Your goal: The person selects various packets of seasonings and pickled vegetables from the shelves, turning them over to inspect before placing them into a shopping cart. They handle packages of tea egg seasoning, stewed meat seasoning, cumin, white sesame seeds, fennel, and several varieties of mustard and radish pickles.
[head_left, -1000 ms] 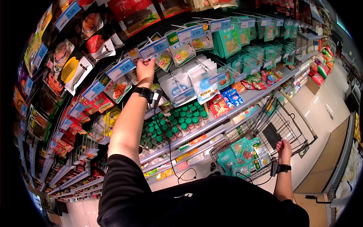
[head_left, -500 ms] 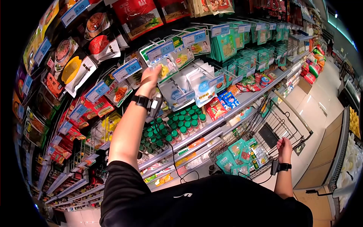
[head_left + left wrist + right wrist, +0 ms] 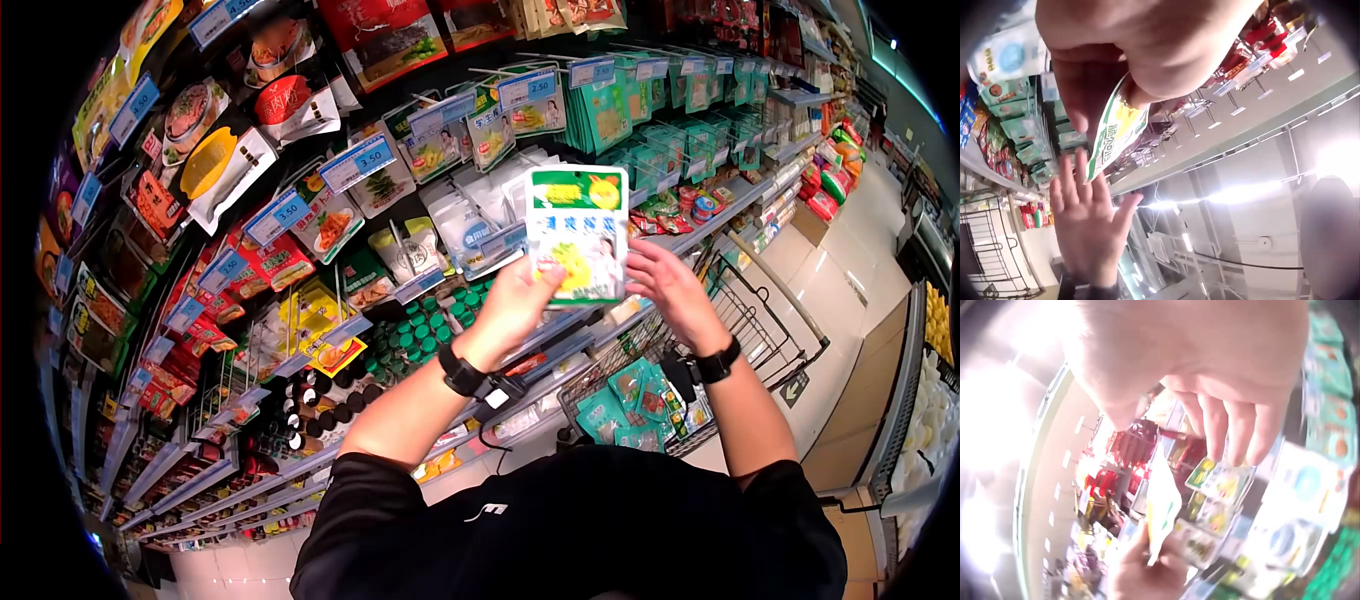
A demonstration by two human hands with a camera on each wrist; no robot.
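Observation:
A green and white food packet (image 3: 578,225) is held upright in front of the shelves. My left hand (image 3: 512,312) grips its lower left part, thumb across the front. Beside its right edge is my right hand (image 3: 678,295), fingers extended. The left wrist view shows the packet (image 3: 1116,128) edge-on between the left hand's (image 3: 1147,47) thumb and fingers; the right hand (image 3: 1088,219) faces it with spread fingers. In the right wrist view a gap separates the right hand (image 3: 1191,353) from the packet (image 3: 1163,500).
A wire shopping cart (image 3: 765,315) at the right holds several teal packets (image 3: 605,410). Shelves with hanging packets (image 3: 430,145) and price tags (image 3: 357,163) curve across the left and top. Below them stand green-capped jars (image 3: 425,330).
The left hand has drawn a packet off the rack and moved right and down with it. The right hand has left its place by the cart and risen beside the packet.

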